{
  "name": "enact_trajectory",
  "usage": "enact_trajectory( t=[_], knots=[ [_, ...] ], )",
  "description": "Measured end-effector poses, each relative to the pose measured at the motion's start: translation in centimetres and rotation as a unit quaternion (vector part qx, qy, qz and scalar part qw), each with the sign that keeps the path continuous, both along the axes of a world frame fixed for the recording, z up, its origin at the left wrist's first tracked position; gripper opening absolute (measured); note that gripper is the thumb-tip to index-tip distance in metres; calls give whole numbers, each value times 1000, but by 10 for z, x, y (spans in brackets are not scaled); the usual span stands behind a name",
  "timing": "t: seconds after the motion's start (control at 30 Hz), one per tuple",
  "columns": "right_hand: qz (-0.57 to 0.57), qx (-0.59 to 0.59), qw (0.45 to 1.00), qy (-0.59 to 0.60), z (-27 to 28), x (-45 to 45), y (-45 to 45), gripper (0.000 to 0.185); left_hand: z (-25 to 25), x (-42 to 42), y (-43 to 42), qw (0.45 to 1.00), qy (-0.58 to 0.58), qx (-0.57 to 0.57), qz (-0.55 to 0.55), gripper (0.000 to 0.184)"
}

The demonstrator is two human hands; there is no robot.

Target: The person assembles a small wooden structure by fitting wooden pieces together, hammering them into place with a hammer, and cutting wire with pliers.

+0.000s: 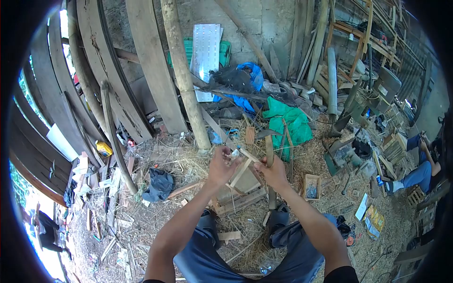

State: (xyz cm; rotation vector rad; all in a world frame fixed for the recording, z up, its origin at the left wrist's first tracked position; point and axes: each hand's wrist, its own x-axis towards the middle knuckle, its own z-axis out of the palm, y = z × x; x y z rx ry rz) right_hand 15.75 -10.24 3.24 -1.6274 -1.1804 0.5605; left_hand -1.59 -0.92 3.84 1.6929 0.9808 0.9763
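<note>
A small frame of pale wooden strips (242,170) is in front of me, between my hands. My left hand (222,166) is closed at its upper left end, with a small whitish-blue thing (235,153) at the fingertips that is too small to name. My right hand (274,174) is closed on the short top strip of the frame. Passing behind or under that hand is a long wooden handle (272,198) with a dark curved metal head (266,134); whether the hand grips it too, I cannot tell. Below the frame is a low wooden block or box (241,202).
A small wooden box (312,187) with small metallic bits is at right. Near it lies a yellow bag (374,220). A pole (186,85) stands ahead, beside green sheeting (288,120). A black bag (159,184) lies left. A person (424,162) sits far right.
</note>
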Motion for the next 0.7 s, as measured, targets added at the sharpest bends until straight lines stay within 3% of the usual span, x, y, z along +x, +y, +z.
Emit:
enact_trajectory(
  t=[0.07,0.1,0.17,0.4,0.47,0.6,0.67,0.7],
  knots=[
    [-44,-1,993,107,-12,-1,2,30,5,2,-9,938,173,299,15,34],
    [-46,0,993,107,-12,-3,2,30,7,5,-12,938,172,300,14,34],
    [-57,6,967,247,-14,-9,-2,30,7,13,-23,875,208,436,-23,26],
    [-66,-44,974,210,-30,-8,-3,30,-24,30,-12,883,239,404,-10,22],
    [-108,-91,989,31,-25,-4,-3,36,-37,29,3,873,244,419,-52,22],
    [-131,-159,968,140,-38,-3,1,45,-74,11,37,833,332,434,-90,22],
    [-113,-192,975,-11,-71,-5,-6,42,-86,-1,47,860,393,319,-63,21],
    [-111,-197,974,-9,-80,-14,-11,42,-94,-10,51,861,396,314,-64,21]
  ],
)
